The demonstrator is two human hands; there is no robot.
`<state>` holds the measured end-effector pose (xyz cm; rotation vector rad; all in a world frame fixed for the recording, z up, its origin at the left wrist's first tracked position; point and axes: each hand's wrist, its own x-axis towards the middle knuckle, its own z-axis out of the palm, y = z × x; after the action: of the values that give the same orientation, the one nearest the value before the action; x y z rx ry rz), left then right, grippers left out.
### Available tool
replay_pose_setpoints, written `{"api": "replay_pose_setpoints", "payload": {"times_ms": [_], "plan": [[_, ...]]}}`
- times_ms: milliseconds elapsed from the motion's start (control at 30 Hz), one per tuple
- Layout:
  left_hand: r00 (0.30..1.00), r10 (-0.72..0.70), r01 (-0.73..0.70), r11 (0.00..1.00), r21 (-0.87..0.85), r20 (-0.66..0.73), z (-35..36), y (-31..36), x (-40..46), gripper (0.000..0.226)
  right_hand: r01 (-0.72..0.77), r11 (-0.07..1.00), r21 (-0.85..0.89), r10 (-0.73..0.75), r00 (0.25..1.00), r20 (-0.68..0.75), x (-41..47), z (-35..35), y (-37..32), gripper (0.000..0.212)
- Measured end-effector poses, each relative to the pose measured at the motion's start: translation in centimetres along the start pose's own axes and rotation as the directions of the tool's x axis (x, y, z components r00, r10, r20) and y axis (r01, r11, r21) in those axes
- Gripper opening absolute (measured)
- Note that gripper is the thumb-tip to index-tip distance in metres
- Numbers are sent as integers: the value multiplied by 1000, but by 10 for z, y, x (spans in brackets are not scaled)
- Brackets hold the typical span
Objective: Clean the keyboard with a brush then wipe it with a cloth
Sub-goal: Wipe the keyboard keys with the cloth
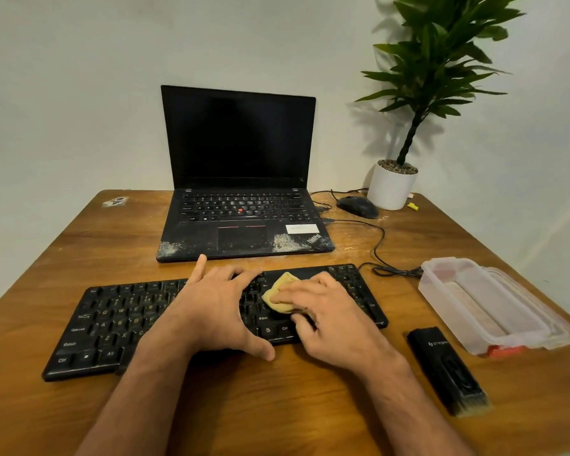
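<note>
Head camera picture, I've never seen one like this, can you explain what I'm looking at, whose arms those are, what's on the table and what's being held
There is no machine here. The one picture comes from a wide-angle camera worn on a person's head, looking forward and down, so the two bare arms rising from the bottom edge are the wearer's own.

On the wooden table lies a black keyboard. The left hand rests spread on its middle. The right hand presses a yellow cloth onto the keys on the right side; that is the only thing held.

Behind stands an open laptop with a dark screen and whitish dust on its palm rest. To the right are a black mouse, a potted plant, a clear plastic container and a black brush, lying untouched.
</note>
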<state>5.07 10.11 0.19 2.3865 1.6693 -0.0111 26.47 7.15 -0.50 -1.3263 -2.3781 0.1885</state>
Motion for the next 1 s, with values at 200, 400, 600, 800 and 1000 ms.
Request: {"api": "replay_pose_setpoints", "payload": {"times_ms": [200, 400, 600, 800, 1000], "plan": [[990, 135, -136, 991, -6, -46, -13, 33, 18, 149, -309, 949, -68, 282, 923, -262, 9, -26, 31, 38], [988, 154, -153, 988, 34, -10, -1, 42, 35, 147, -344, 938, -38, 342, 938, -61, 17, -24, 50, 47], [985, 170, -168, 984, 65, -23, 3, 34, 35, 147, -518, 851, -80, 490, 841, -229, 19, -26, 61, 42], [988, 153, -152, 986, 62, -4, -2, 36, 36, 146, -509, 859, -57, 486, 844, -226, 21, -17, 55, 45], [992, 126, -126, 992, 25, 12, -1, 37, 34, 147, -344, 939, -11, 338, 929, -153, 13, -17, 43, 44]]}}
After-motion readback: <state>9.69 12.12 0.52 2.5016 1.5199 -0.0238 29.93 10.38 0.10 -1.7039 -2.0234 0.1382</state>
